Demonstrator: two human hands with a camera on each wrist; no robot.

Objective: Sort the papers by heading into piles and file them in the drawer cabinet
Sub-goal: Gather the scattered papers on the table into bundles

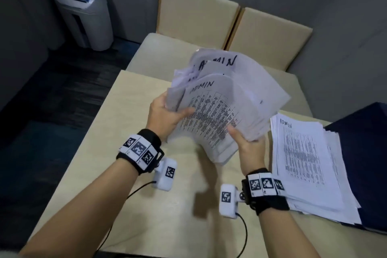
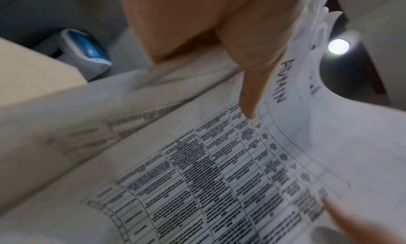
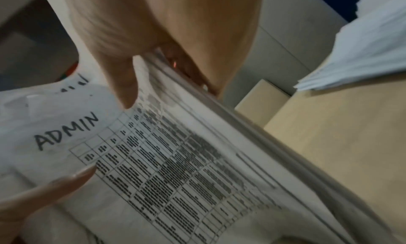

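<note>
- Left hand [image 1: 165, 114] and right hand [image 1: 247, 142] both grip a floppy ADMIN sheaf [image 1: 219, 107] above the surface [image 1: 146, 195].
- Light, slippery, fanning sheets; I'd pinch opposite edges firmly.
- Another ADMIN pile [image 1: 303, 157] lies right.

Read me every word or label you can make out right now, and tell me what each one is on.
"ADMIN": handwritten on the top sheet of the held stack, gripped by the left hand and right hand.
"ADMIN": on a sheet fanned up behind it.
"ADMIN": on the top sheet of the pile on the table.
Printed tables: too blurred to read.
Wristband markers: patterns, no text.
</note>
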